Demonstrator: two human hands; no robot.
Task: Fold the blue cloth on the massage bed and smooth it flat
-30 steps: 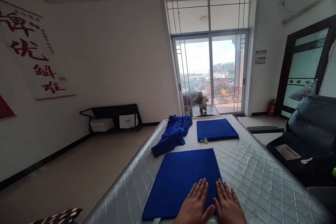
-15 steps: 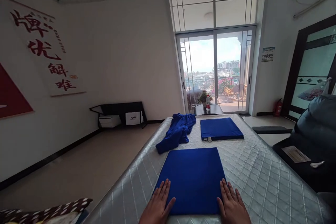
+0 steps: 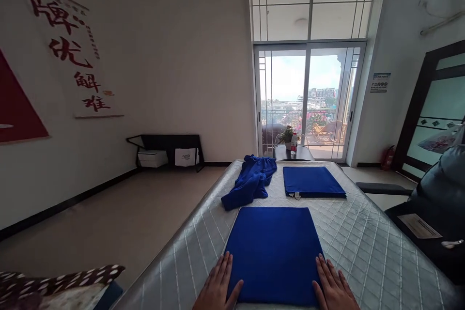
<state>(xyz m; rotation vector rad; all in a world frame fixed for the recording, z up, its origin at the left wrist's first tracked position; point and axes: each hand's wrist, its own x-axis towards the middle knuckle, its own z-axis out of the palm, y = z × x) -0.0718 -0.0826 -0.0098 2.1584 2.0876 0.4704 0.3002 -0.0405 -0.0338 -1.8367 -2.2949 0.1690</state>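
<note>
A flat, folded blue cloth (image 3: 274,254) lies on the quilted silver-grey mattress (image 3: 366,252) right in front of me. My left hand (image 3: 219,283) rests flat at its left edge, fingers stretched out. At the right edge my right hand (image 3: 334,285) lies with its fingers extended, pressing nothing but the edge and mattress. Beyond them sits a second folded blue cloth (image 3: 313,181) with a small white tag at its near edge. To its left is a crumpled blue cloth (image 3: 250,181).
A small table (image 3: 303,154) with a plant and a bottle (image 3: 294,144) stands past the mattress's far end. On the right is a dark chair (image 3: 441,189) with a paper on it. A patterned cushion (image 3: 61,283) is at lower left.
The view has shifted slightly, so the cloths and hands appear a little further right. Both hands remain flat at the near cloth's sides.
</note>
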